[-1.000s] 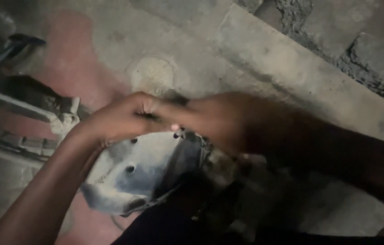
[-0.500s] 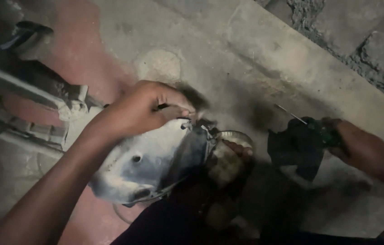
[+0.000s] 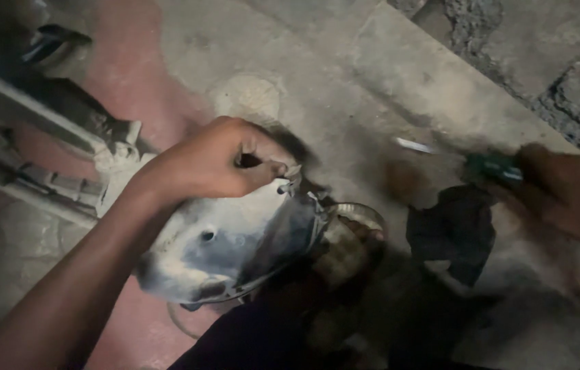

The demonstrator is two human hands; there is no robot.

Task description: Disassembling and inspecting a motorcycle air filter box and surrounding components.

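Pinching the upper edge of the grey casing [image 3: 235,240] with my left hand [image 3: 218,161], fingers curled together on it, above the concrete floor [image 3: 386,75]. My right hand [image 3: 567,188] is clamped on a green-handled screwdriver [image 3: 471,161], a dark rag [image 3: 454,229] hanging under it.

Grey-white cover [image 3: 228,240] — black cloth [image 3: 451,229] (dark)

Our right hand [image 3: 571,199] now drawn well clear of the grey metal housing [image 3: 235,240], gripping a green-handled screwdriver [image 3: 468,161] with a dark rag [image 3: 451,229], our left hand [image 3: 215,161] alone at the housing's upper edge
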